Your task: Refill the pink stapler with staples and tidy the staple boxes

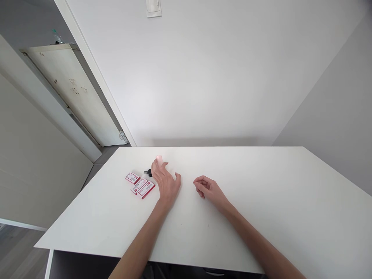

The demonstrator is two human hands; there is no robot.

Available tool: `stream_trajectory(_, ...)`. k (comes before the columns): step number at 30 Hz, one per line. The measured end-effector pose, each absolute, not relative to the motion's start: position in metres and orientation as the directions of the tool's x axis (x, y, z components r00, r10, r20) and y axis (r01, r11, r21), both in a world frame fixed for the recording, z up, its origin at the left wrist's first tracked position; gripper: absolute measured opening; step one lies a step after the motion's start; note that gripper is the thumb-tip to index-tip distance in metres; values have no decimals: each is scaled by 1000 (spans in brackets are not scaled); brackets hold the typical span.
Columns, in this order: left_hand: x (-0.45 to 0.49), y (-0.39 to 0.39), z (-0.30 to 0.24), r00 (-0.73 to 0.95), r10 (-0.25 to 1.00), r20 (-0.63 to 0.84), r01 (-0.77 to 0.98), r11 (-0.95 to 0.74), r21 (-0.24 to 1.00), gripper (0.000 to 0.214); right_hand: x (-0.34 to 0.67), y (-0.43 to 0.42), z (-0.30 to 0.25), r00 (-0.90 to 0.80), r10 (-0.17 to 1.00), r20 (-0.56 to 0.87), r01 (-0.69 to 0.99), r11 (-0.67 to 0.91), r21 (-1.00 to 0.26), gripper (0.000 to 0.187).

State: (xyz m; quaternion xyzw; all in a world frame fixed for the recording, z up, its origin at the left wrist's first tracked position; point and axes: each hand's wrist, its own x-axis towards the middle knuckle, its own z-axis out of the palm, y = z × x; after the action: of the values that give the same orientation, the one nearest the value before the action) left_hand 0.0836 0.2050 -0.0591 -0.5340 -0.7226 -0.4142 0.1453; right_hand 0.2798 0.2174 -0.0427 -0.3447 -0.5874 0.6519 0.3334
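Observation:
My left hand [166,183] is over the white tabletop with its fingers spread and its thumb held apart. Just beyond its fingertips stands a small pale pink object [159,159], partly hidden by the hand; its kind cannot be made out. A small black thing with a metal end [148,173], perhaps a key or USB stick, lies beside those fingers, partly covered. To the left are small red-and-white boxes: one box [133,178] lies at the back, with a second box [139,185] and a third box [146,189] side by side. My right hand [209,190] rests with curled fingers, nothing visible in them.
The white table [276,201] reaches back to a pale wall [217,77] with a light switch [153,7]. On the left, a doorway shows a worn white cabinet [72,89]. The table's front edge runs beneath my forearms.

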Motion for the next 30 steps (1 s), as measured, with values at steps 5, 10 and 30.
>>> stream_trajectory(5,82,204,-58,-428,674,602,846,63,530,50,279,218,-43,-543,838,-52,-36,-85,-996,29)
stream_trajectory(10,78,206,-59,-441,680,585,808,18,589,50,280,218,-44,-544,837,-54,-34,-86,-996,28)
stream_trajectory(30,81,204,-60,-139,877,460,806,-169,567,56,280,225,-56,-241,971,-1,-137,-34,-990,30)
